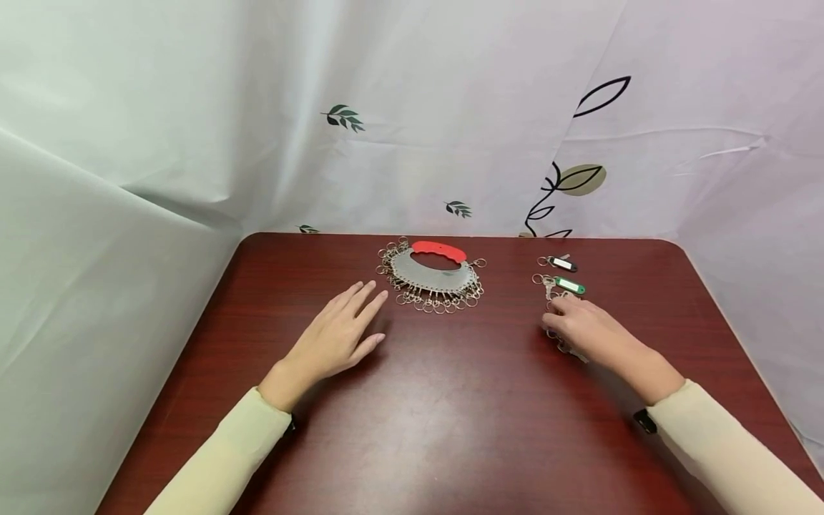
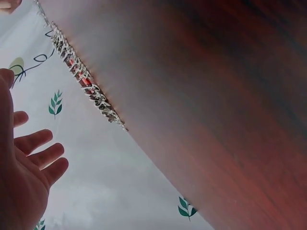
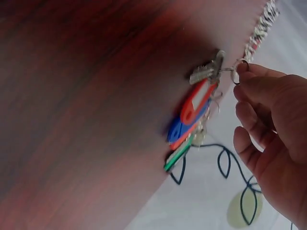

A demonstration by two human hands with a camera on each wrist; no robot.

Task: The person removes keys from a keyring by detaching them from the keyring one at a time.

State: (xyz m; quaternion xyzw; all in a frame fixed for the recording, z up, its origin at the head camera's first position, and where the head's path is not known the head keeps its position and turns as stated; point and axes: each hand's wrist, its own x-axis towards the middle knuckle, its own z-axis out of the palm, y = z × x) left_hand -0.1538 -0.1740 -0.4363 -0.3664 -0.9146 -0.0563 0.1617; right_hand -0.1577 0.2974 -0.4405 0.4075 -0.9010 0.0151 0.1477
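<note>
Between thumb and index finger, my right hand (image 3: 283, 110) pinches the metal ring (image 3: 235, 75) of a key ring. A silver key (image 3: 204, 73) hangs from it, beside a red tag (image 3: 194, 105) with a white label. In the head view my right hand (image 1: 595, 332) covers most of these pieces; part of a key (image 1: 573, 352) shows below it. My left hand (image 1: 328, 336) is spread palm down, fingers extended, holding nothing. Just beyond its fingertips lies a curved metal key holder plate (image 1: 431, 277) with a red handle (image 1: 440, 249) and many small clips and rings along its edge.
Past my right hand lie keys with a green tag (image 1: 569, 286) and a black tag (image 1: 563, 264). A blue tag (image 3: 176, 130) shows behind the red one. White cloth with leaf prints (image 1: 412, 121) stands behind the dark red wooden table (image 1: 418, 429).
</note>
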